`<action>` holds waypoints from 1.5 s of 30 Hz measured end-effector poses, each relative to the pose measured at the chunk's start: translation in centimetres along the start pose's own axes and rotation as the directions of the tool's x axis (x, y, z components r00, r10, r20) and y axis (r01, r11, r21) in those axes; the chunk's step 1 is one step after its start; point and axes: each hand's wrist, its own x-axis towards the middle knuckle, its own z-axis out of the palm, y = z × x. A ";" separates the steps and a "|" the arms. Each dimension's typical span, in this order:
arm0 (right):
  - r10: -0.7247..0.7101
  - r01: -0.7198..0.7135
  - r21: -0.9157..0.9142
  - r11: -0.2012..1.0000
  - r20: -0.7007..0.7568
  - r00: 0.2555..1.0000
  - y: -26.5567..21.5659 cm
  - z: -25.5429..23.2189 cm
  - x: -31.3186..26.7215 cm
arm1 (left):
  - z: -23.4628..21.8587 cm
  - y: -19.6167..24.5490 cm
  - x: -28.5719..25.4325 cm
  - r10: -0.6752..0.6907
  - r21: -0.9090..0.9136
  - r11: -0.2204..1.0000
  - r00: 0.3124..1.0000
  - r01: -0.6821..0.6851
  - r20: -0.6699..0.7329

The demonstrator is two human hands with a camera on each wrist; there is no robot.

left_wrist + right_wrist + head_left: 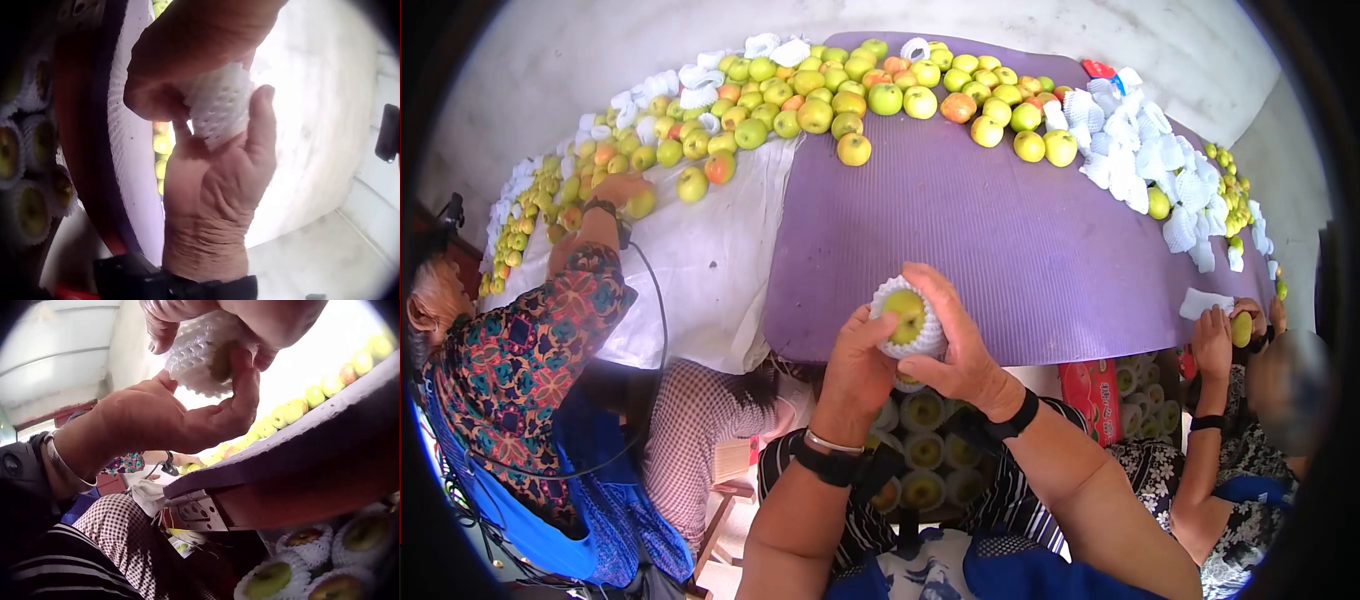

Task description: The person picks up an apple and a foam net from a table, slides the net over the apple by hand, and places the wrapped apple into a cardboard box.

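Note:
A yellow-green apple (907,312) sits inside a white foam net sleeve (927,338), held over the lap just off the table's near edge. My left hand (852,368) grips it from the left, with the thumb laid on the bare top of the apple. From the other side my right hand (965,360) curls round the sleeve, fingers along its far side and thumb at the near side. In the left wrist view the foam sleeve (220,106) shows between both hands. The right wrist view has the apple (222,361) partly hidden by fingers.
Loose apples (815,115) line the back of the purple mat (1000,240), with a heap of foam sleeves (1135,150) at right. Below the table edge stand sleeved apples (923,450) and a red box (1090,400). People sit on both sides, one reaching for apples (640,203).

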 end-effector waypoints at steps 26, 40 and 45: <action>-0.031 0.048 -0.222 0.974 0.081 0.996 0.0 -0.6 0.2 | 0.3 0.5 -0.5 0.273 0.556 0.823 0.940 -0.118 -0.205; -0.083 0.070 -0.378 0.923 -0.018 0.996 -1.2 0.2 -1.2 | 0.4 1.4 -2.1 0.232 0.689 0.719 0.965 -0.084 -0.124; 0.152 -0.131 -0.313 0.941 0.042 0.988 -4.5 1.1 -4.1 | -0.8 3.8 -3.0 0.332 0.669 0.689 0.942 -0.280 0.052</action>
